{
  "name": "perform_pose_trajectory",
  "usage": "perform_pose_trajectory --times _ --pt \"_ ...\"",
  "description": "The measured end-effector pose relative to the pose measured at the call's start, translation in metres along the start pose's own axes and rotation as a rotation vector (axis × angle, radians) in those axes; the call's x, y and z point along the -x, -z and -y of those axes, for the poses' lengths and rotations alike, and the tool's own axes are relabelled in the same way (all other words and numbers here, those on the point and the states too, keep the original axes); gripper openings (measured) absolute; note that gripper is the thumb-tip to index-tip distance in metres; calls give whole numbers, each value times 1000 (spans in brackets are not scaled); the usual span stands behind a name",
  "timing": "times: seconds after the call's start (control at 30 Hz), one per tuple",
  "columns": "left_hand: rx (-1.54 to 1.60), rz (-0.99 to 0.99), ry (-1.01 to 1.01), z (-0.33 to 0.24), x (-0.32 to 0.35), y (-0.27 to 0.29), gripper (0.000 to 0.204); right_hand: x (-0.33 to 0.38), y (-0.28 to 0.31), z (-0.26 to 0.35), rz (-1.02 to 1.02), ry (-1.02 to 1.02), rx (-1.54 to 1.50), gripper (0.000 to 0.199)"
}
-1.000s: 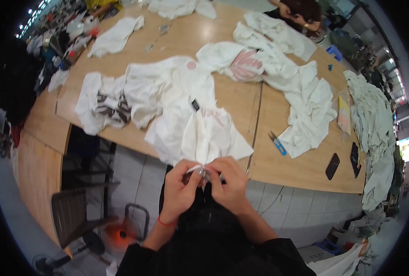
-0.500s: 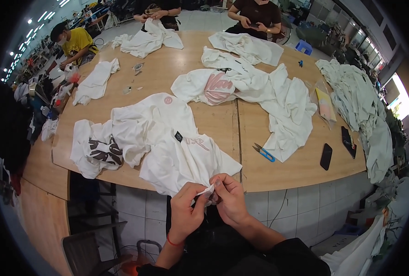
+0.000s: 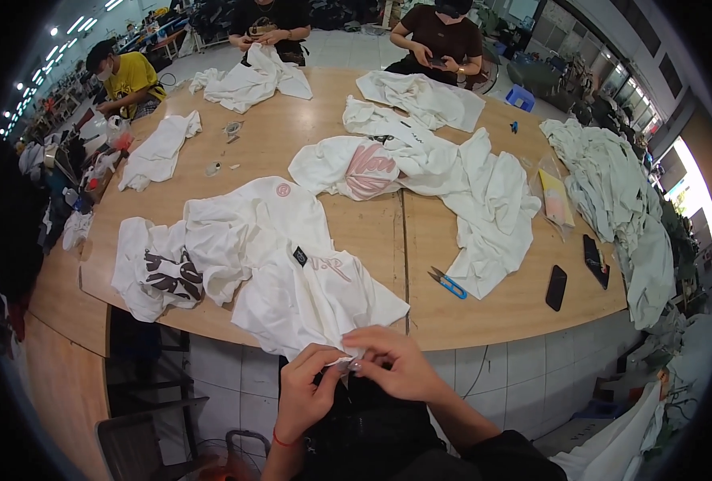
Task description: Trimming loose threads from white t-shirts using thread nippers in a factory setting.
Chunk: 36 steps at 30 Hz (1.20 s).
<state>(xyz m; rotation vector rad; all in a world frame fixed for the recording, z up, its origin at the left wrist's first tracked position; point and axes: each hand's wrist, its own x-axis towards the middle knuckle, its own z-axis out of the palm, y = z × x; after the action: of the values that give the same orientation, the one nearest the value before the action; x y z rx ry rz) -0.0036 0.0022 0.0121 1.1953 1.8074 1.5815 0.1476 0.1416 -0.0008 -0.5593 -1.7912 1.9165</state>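
A white shirt point(image 3: 292, 284) with pinkish lettering and a small black label lies bunched at the near edge of the table, its lower corner pulled over the edge toward me. Between thumb and fingers, my left hand point(image 3: 308, 389) pinches that corner. My right hand point(image 3: 396, 365) meets it there, thumb against the cloth and fingers curved over the top, slightly blurred. Fingers partly cover the held bit of cloth. Blue-handled thread snips point(image 3: 449, 284) rest on the table to the right, apart from both hands.
More white garments point(image 3: 372, 168) spread across the wooden table point(image 3: 364, 232). Two dark phones, one of them a black phone point(image 3: 556, 288), lie at right near a heap of pale clothes point(image 3: 604, 184). Two people stand across the table; another person in yellow point(image 3: 131, 80) is far left.
My right hand's fingers have lifted and spread from their tight pinch, reaching left over the cloth. Both hands sit slightly lower and further left in view; the whole scene has shifted a little.
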Motion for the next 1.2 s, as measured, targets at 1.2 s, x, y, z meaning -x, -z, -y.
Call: perform_pose_trajectory --times 1.2 --pt "418 -267 392 8 9 -10 23 -9 -25 2 -236 512 665 15"
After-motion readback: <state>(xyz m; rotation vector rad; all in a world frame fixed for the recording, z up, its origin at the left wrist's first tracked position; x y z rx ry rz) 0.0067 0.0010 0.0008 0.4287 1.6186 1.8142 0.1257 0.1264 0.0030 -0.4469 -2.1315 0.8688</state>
